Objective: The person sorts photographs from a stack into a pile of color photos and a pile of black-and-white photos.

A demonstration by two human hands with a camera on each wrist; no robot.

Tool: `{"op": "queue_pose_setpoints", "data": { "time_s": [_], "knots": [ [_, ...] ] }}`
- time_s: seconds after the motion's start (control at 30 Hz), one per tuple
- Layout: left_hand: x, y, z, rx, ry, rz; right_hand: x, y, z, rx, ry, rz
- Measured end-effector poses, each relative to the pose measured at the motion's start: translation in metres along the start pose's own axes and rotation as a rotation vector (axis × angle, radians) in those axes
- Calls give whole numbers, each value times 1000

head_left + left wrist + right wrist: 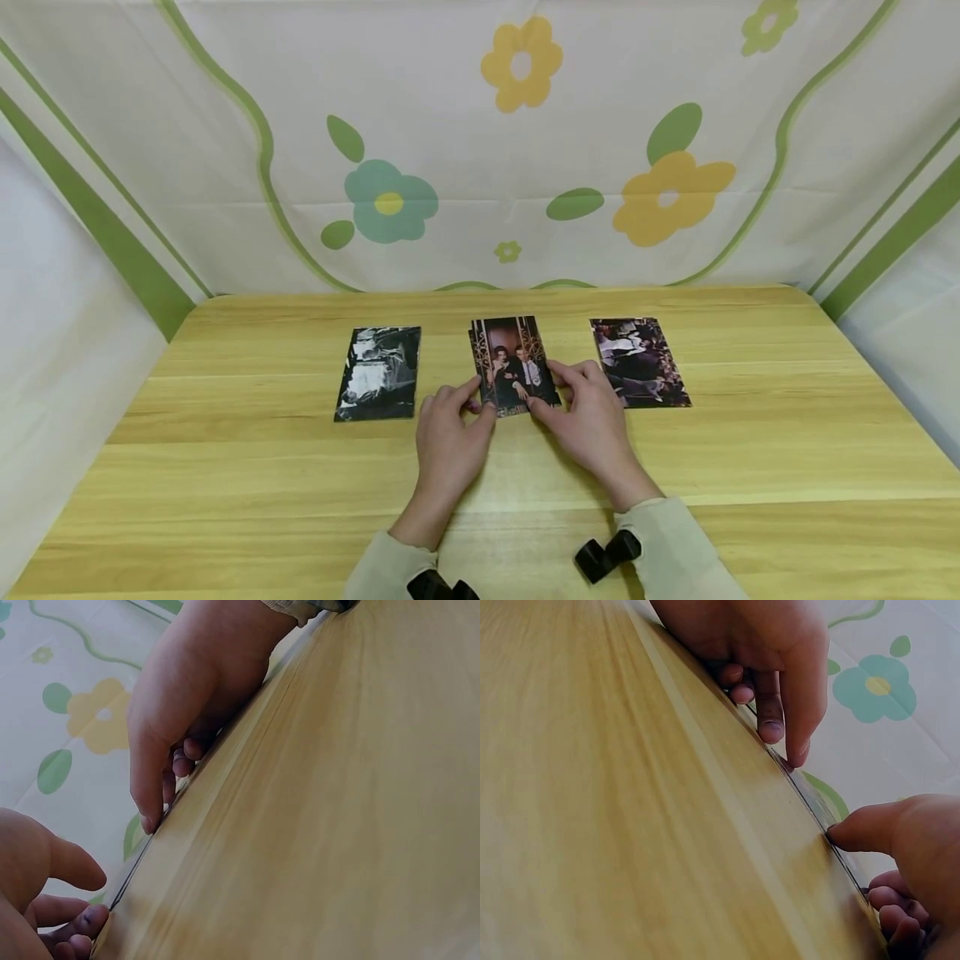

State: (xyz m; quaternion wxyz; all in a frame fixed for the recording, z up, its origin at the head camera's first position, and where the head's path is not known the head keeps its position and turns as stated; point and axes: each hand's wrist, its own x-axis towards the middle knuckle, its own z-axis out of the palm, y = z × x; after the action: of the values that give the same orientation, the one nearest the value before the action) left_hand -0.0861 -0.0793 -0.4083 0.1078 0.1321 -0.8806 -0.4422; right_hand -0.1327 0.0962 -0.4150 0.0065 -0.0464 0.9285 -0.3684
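A small stack of photo cards [514, 367] lies at the middle of the table, its top card showing two people in dark clothes. The edge of a card beneath peeks out along the upper left side. My left hand [453, 437] holds the stack's lower left corner between thumb and forefinger. At the lower right corner, my right hand [592, 425] has its thumb on the near edge and its forefinger along the right side. Both wrist views show the stack edge-on as a thin dark line, with the left hand [757, 652] and right hand [184, 690] at it.
To the left lies a black-and-white photo card [378, 373]. A darker coloured photo card [641, 362] lies to the right, close to the right hand. The wooden table [225, 492] ends at a white cloth [465, 133] with printed flowers.
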Motion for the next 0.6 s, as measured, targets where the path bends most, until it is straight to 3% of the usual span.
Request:
{"op": "queue_pose_setpoints", "data": {
  "time_s": [0.4,0.6],
  "knots": [
    [-1,1,-1,-76,23,-44,2,0,-5,103,-37,63],
    [-2,1,-1,-97,40,-34,3,0,-5,146,-35,60]
  ]
}}
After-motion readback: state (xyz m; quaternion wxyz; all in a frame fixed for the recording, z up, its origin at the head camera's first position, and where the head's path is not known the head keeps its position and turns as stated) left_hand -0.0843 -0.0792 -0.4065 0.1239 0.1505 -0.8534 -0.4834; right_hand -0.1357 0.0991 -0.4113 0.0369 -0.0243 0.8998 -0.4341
